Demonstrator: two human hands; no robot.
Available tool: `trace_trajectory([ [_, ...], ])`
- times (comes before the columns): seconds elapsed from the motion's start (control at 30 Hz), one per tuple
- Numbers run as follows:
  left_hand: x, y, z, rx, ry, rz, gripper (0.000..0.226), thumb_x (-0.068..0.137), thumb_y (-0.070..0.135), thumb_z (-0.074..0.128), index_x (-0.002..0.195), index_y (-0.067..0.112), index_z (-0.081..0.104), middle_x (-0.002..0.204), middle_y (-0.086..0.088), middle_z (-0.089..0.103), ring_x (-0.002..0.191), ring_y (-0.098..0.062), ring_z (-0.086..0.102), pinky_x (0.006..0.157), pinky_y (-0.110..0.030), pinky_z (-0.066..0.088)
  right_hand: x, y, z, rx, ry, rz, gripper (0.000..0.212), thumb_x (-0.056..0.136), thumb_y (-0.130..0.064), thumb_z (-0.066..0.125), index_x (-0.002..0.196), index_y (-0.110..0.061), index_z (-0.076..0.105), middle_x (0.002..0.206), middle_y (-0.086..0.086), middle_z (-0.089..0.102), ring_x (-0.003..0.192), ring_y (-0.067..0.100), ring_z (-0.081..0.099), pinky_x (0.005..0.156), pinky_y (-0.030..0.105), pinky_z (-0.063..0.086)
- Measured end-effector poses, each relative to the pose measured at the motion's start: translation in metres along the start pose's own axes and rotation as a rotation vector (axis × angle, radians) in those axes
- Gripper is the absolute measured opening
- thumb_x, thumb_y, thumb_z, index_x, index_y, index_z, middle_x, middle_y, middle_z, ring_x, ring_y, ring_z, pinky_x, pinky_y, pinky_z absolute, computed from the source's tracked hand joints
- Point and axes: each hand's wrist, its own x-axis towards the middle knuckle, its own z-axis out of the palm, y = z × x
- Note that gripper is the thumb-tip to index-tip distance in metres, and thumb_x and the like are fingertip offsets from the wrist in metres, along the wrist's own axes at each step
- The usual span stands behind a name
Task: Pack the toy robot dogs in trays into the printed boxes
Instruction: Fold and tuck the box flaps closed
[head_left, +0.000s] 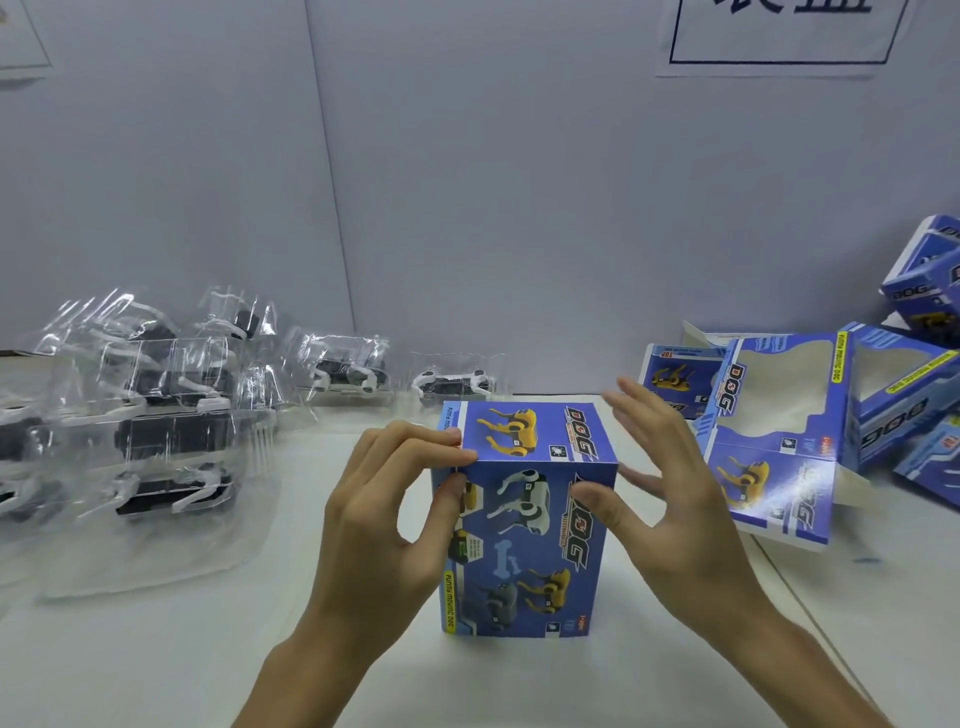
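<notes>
A closed blue printed box (530, 525) with pictures of toy dogs stands upright on the white table in the middle. My left hand (384, 519) pinches its upper left corner with curled fingers and thumb. My right hand (670, 488) is beside the box's upper right edge, the thumb touching the front face and the fingers spread straight behind. Toy robot dogs in clear plastic trays (171, 441) are heaped at the left, with two more trays (348, 371) (452, 384) along the back.
Several open and flattened blue printed boxes (779, 431) lie at the right, some stacked at the far right edge (924, 291). A grey-white wall stands behind the table, with a paper sign (779, 36) at the top right.
</notes>
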Motion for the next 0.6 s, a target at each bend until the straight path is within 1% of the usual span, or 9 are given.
trace_trajectory([
  [0.07, 0.003, 0.003, 0.002, -0.007, -0.025, -0.002, 0.01, 0.087, 0.008, 0.065, 0.096, 0.01, 0.068, 0.099, 0.006, 0.062, 0.099, -0.007, 0.059, 0.078, -0.015, 0.046, -0.001, 0.001, -0.001, -0.028, 0.088, 0.165, 0.07, 0.071, -0.079, 0.064, 0.132, -0.053, 0.042, 0.137, -0.035, 0.048, 0.112, -0.011, 0.059, 0.076, 0.023, 0.056],
  [0.1, 0.005, 0.005, 0.003, -0.018, -0.051, 0.003, 0.008, 0.087, 0.008, 0.065, 0.094, 0.01, 0.068, 0.096, 0.006, 0.061, 0.095, -0.006, 0.059, 0.074, -0.016, 0.046, -0.002, 0.003, -0.001, -0.059, 0.116, 0.212, 0.068, 0.069, -0.082, 0.061, 0.127, -0.05, 0.044, 0.128, -0.034, 0.055, 0.094, -0.006, 0.068, 0.067, 0.026, 0.056],
  [0.17, 0.011, 0.01, 0.005, -0.059, -0.105, 0.01, 0.005, 0.089, 0.015, 0.061, 0.09, 0.012, 0.066, 0.091, 0.01, 0.056, 0.081, -0.006, 0.056, 0.065, -0.017, 0.044, -0.003, 0.007, -0.001, -0.066, 0.112, 0.263, 0.053, 0.073, -0.074, 0.058, 0.115, -0.044, 0.05, 0.109, -0.029, 0.066, 0.067, 0.007, 0.072, 0.054, 0.037, 0.056],
  [0.2, 0.013, 0.012, 0.005, -0.087, -0.126, -0.003, 0.006, 0.088, 0.02, 0.059, 0.088, 0.015, 0.064, 0.09, 0.012, 0.053, 0.074, -0.009, 0.054, 0.061, -0.021, 0.044, -0.004, 0.008, 0.0, -0.043, 0.096, 0.277, 0.045, 0.075, -0.07, 0.058, 0.109, -0.043, 0.053, 0.102, -0.029, 0.067, 0.062, 0.01, 0.071, 0.05, 0.039, 0.056],
  [0.27, 0.016, 0.015, 0.006, -0.124, -0.148, -0.038, 0.006, 0.086, 0.024, 0.057, 0.085, 0.02, 0.061, 0.09, 0.013, 0.05, 0.067, -0.015, 0.051, 0.056, -0.03, 0.045, -0.006, 0.008, 0.001, -0.025, 0.08, 0.278, 0.035, 0.078, -0.07, 0.054, 0.103, -0.045, 0.055, 0.099, -0.033, 0.066, 0.06, 0.011, 0.071, 0.044, 0.031, 0.053],
  [0.4, 0.015, 0.025, 0.002, -0.133, -0.198, -0.04, 0.009, 0.087, 0.03, 0.057, 0.087, 0.022, 0.061, 0.098, 0.016, 0.05, 0.065, -0.016, 0.053, 0.055, -0.033, 0.046, -0.011, 0.004, -0.001, 0.003, 0.048, 0.3, 0.052, 0.076, -0.089, 0.04, 0.101, -0.048, 0.06, 0.099, -0.028, 0.069, 0.05, 0.009, 0.067, 0.042, 0.02, 0.047],
  [0.47, 0.012, 0.035, 0.003, -0.122, -0.235, 0.004, 0.008, 0.088, 0.033, 0.059, 0.089, 0.026, 0.061, 0.104, 0.016, 0.05, 0.062, -0.014, 0.053, 0.053, -0.033, 0.045, -0.013, 0.006, -0.001, 0.09, -0.024, 0.359, 0.048, 0.076, -0.087, 0.037, 0.099, -0.053, 0.061, 0.094, -0.021, 0.073, 0.045, 0.017, 0.066, 0.041, 0.021, 0.047],
  [0.53, 0.009, 0.045, 0.006, -0.076, -0.249, 0.059, 0.006, 0.089, 0.035, 0.06, 0.093, 0.031, 0.06, 0.113, 0.017, 0.051, 0.057, -0.013, 0.052, 0.05, -0.032, 0.045, -0.012, 0.007, -0.004, 0.238, -0.112, 0.436, 0.044, 0.075, -0.081, 0.038, 0.097, -0.053, 0.063, 0.092, -0.014, 0.075, 0.05, 0.027, 0.068, 0.045, 0.028, 0.053],
  [0.6, 0.008, 0.052, 0.009, -0.038, -0.245, 0.083, 0.008, 0.088, 0.034, 0.061, 0.095, 0.034, 0.057, 0.124, 0.018, 0.055, 0.057, -0.01, 0.052, 0.05, -0.028, 0.048, -0.009, 0.006, -0.01, 0.36, -0.145, 0.478, 0.046, 0.074, -0.077, 0.041, 0.102, -0.051, 0.065, 0.105, -0.017, 0.073, 0.06, 0.034, 0.071, 0.05, 0.032, 0.056],
])
